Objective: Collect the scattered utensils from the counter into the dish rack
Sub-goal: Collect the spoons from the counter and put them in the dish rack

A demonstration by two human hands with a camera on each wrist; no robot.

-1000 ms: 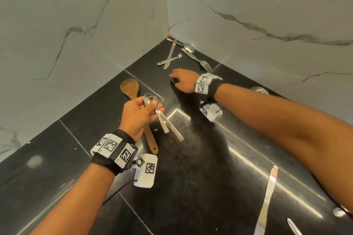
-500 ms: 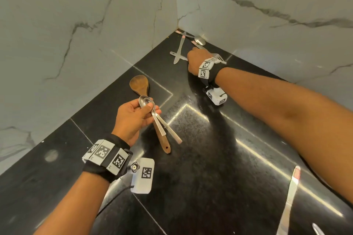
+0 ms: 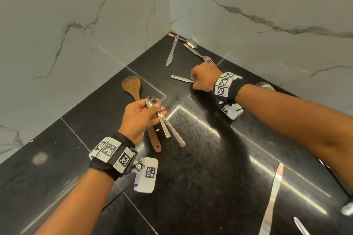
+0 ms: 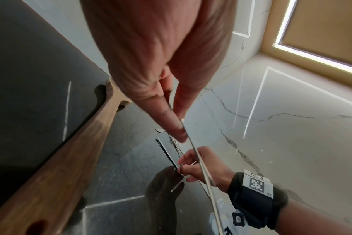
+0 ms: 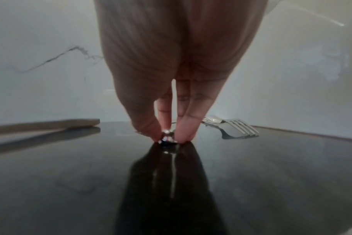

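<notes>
I keep two spoons (image 3: 162, 118) clamped in my left hand (image 3: 140, 116) so my right hand (image 3: 203, 78) can pinch the small spoon (image 3: 182, 79) off the counter (image 3: 200, 168).

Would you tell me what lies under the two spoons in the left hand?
The wooden spoon lies on the counter beneath them; the left hand covers its neck.

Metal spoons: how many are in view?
4: two spoons in the left hand, a small spoon pinched by the right hand, one spoon in the far corner. A bowl behind the right wrist may be a fifth.
</notes>
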